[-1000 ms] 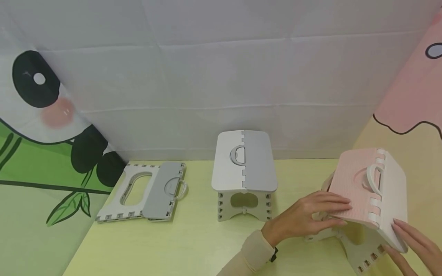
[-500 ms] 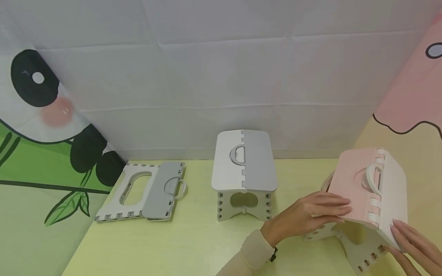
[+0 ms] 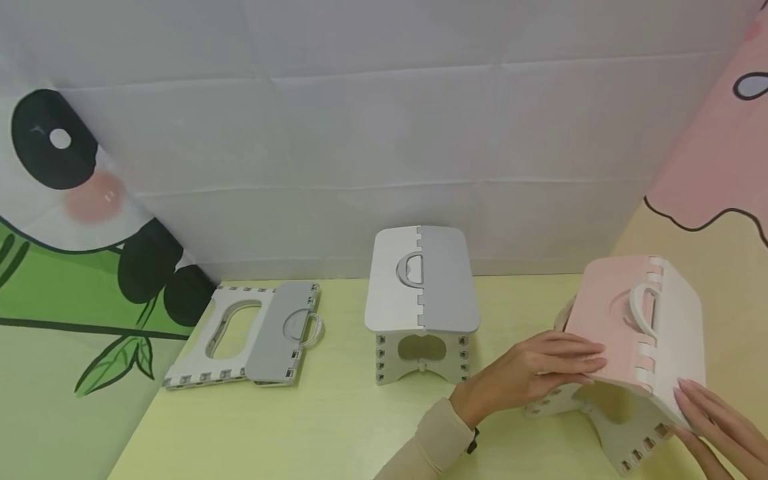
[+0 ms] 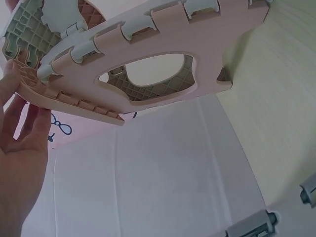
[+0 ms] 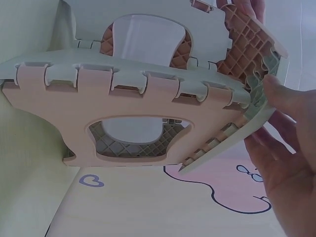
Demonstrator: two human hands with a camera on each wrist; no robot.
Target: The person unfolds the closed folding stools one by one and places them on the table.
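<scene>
A folding step stool [image 3: 606, 300], its top half pink and half white, stands part-folded at the right of the head view, the two top panels bent down along the hinge. My left hand [image 3: 525, 373] pinches the front edge of the pink panel, fingers on top and thumb beneath. My right hand [image 3: 723, 427] grips the white panel's outer edge likewise. The left wrist view shows the ribbed underside past my left hand [image 4: 22, 148]. In the right wrist view the thumb of my right hand [image 5: 291, 143] presses the underside. A white carry handle [image 3: 643, 310] sticks up at the hinge.
A grey-and-white folding stool [image 3: 396, 293] stands unfolded at the middle back. Another grey-and-white stool [image 3: 264, 343] lies folded flat at the left. All rest on a pale yellow table [image 3: 288, 433], with a white cloth [image 3: 360, 133] behind.
The thumb and fingers of my left hand have drawn slightly closer together at the pink panel's edge. The head view has shifted a little; the stools hold their places.
</scene>
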